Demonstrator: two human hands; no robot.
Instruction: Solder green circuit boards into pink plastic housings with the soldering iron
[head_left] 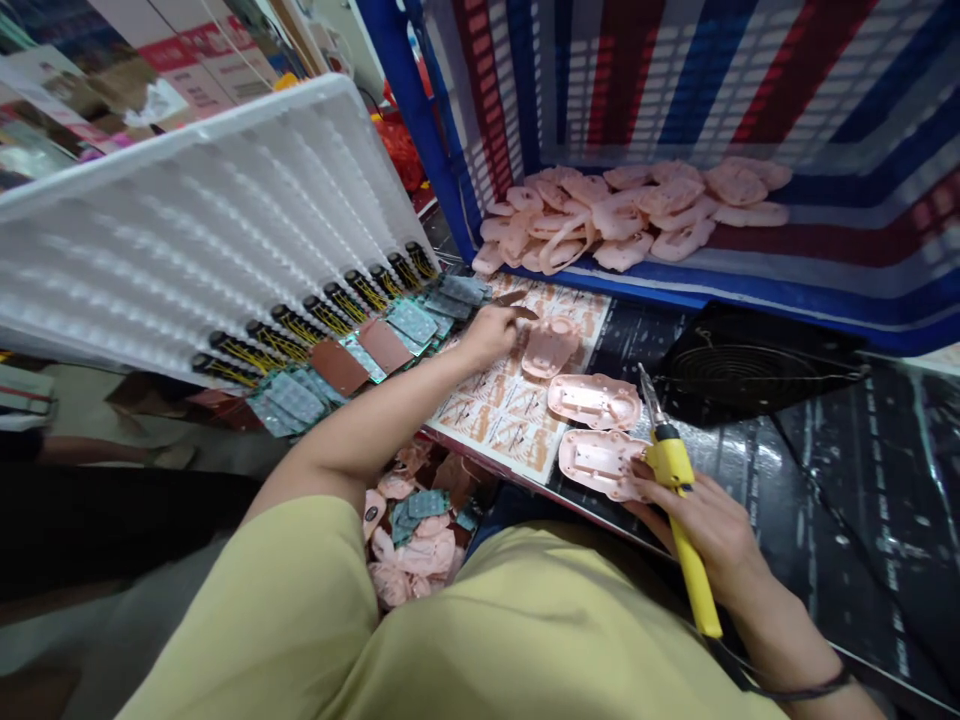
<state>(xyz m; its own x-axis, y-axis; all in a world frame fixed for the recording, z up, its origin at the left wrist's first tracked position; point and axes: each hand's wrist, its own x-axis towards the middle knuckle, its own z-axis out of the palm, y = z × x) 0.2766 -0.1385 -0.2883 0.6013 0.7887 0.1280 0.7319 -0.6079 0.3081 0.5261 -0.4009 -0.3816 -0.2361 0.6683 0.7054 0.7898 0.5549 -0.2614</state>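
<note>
My right hand [705,525] grips a yellow soldering iron [679,505], its metal tip pointing up and away above two pink plastic shells [594,400] lying on the table. The fingertips of that hand also touch the nearer pink shell [592,460]. My left hand [491,335] reaches forward and pinches a small brown circuit board [514,300] just beside a third pink shell [549,348]. That shell rests on a printed paper sheet [502,410].
A white tray [187,220] leans at the left, with black-and-yellow parts [300,325] and green and brown boards [352,360] along its lower edge. A blue crate [750,290] holds more pink shells [622,210]. A black fan [750,370] sits on the dark table.
</note>
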